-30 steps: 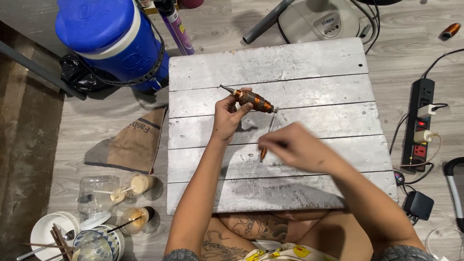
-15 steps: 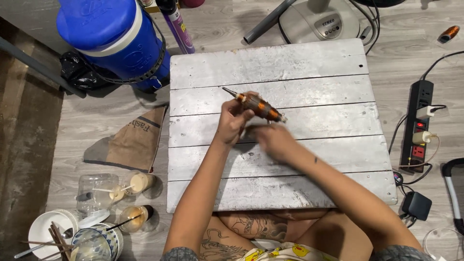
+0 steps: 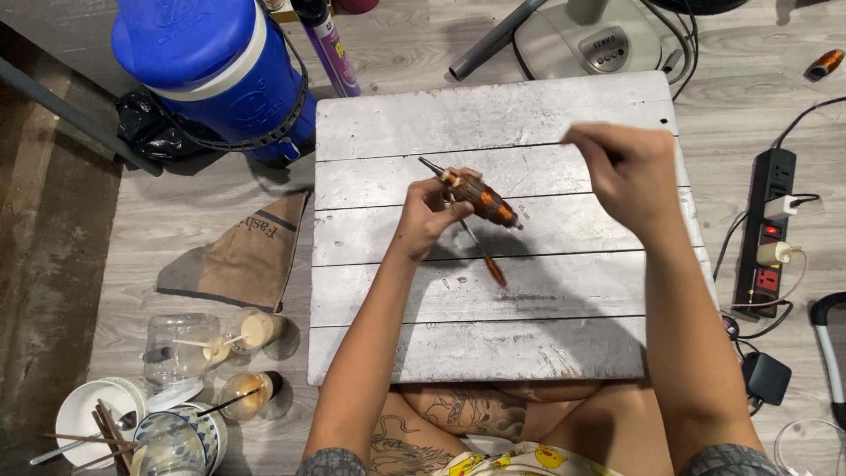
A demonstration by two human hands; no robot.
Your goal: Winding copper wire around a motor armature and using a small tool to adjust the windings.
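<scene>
A brown paper bag (image 3: 242, 260) with dark lettering lies left of your white board (image 3: 493, 119). Your left hand (image 3: 427, 216) grips the copper-wound motor rotor (image 3: 476, 196) above the board's middle, shaft slanting from upper left to lower right. Your right hand (image 3: 630, 172) hovers with fingers pinched together; what they hold, you cannot tell.

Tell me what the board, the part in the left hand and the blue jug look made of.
Board: wood planks, it seems, with worn silvery-white paint; seams and scuffs show.
Part in the left hand: metal shaft with copper-coloured windings, glossy; probably a motor armature.
Jug: smooth blue plastic with a white band, by its look.
</scene>
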